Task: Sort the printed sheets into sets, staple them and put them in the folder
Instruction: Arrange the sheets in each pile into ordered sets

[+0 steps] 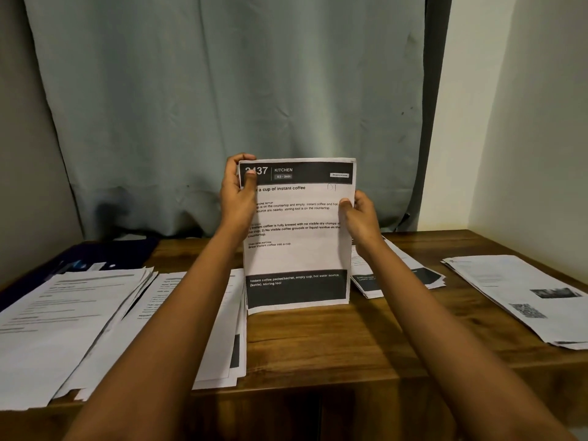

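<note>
A set of printed sheets [299, 256] stands upright over the middle of the tabletop [366, 338], headed "Kitchen" (a cup of instant coffee). The left grip [237, 189] pinches its top left corner; the right grip [361, 218] clasps its right edge. Sorting looks partly done: a left pile [63, 313], middle pile [222, 329], small rear pile [397, 278] and right pile [509, 291] lie loose. No stapler shows. A dark shape [95, 256] rear left may be the folder, too dim to tell.

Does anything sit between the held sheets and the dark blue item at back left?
Yes. A left paper stack and a middle paper stack lie between the held sheets and the dark blue item; the left one overlaps its near edge.
</note>
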